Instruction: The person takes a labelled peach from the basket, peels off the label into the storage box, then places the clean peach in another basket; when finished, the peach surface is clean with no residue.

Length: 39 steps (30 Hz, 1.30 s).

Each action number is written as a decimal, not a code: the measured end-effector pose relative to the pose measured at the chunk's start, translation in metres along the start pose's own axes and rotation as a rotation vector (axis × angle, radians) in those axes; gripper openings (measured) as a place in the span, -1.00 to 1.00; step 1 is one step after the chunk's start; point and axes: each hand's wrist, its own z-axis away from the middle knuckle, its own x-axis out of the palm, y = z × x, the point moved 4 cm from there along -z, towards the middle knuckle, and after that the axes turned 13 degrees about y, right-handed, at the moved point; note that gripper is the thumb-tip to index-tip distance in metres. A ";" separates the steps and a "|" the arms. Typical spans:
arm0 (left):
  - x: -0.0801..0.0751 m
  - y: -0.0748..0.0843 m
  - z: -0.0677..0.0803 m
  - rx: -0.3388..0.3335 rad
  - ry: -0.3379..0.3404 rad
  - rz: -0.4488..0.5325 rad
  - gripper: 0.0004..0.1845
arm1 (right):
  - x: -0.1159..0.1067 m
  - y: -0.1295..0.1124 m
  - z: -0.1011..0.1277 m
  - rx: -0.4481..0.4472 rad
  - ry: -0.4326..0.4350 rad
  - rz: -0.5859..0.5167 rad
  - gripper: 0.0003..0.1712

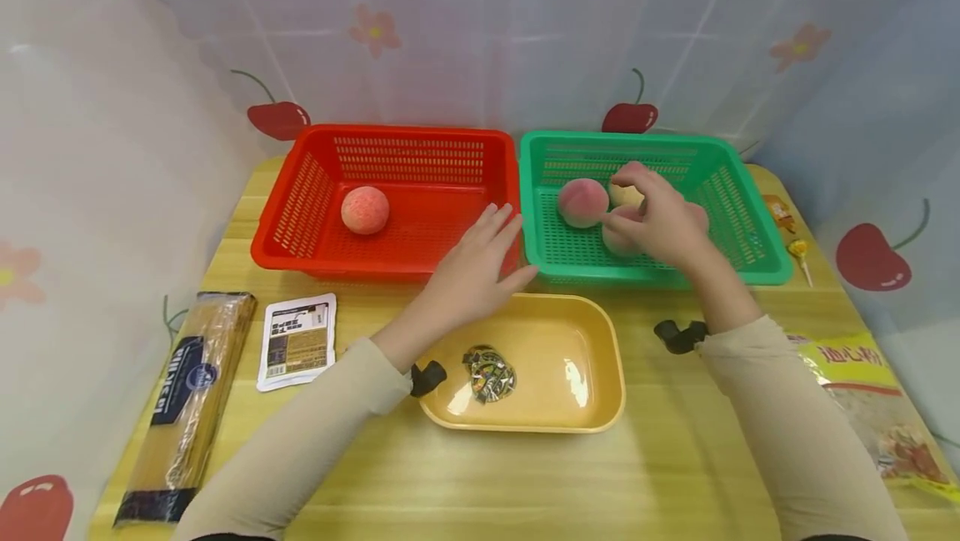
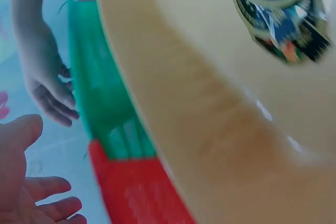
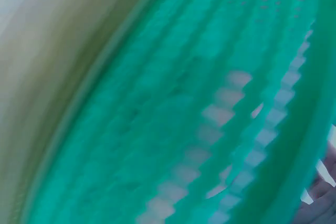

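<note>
My right hand hovers over the green basket, thumb and fingers spread in a loose curve above the peaches. A pink peach lies left of it; a yellowish peach and another pinkish peach show by its fingers, and one more is partly hidden behind it. My left hand is held with extended fingers over the front right rim of the red basket, holding nothing. Inside that basket, at the left, sits a single pink peach. The left wrist view also shows my left hand with parted fingers.
Below the baskets stands a yellow tray with dark shiny wrappers in it. Left are a noodle pack and a white pouch. At right lie a yellow-topped food bag and a lollipop.
</note>
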 end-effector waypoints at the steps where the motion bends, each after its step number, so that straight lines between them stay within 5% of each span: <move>1: -0.007 -0.004 0.004 -0.011 0.014 -0.003 -0.15 | 0.003 -0.009 -0.001 -0.032 0.010 -0.011 -0.36; 5: -0.037 -0.031 0.024 -0.091 0.066 -0.015 -0.09 | 0.015 -0.047 -0.003 -0.113 -0.002 -0.021 -0.35; 13: -0.094 -0.115 0.062 -0.296 0.155 -0.032 0.07 | 0.070 -0.126 -0.017 -0.230 -0.141 -0.044 -0.31; 21: -0.118 -0.174 0.075 -0.426 0.214 -0.108 0.19 | 0.148 -0.174 -0.040 -0.212 -0.291 -0.104 -0.28; 28: -0.117 -0.197 0.076 -0.509 0.173 -0.102 0.33 | 0.175 -0.203 -0.057 -0.203 -0.387 -0.089 -0.27; 39: -0.120 -0.199 0.075 -0.525 0.130 -0.081 0.38 | 0.191 -0.228 -0.074 -0.281 -0.519 0.000 -0.27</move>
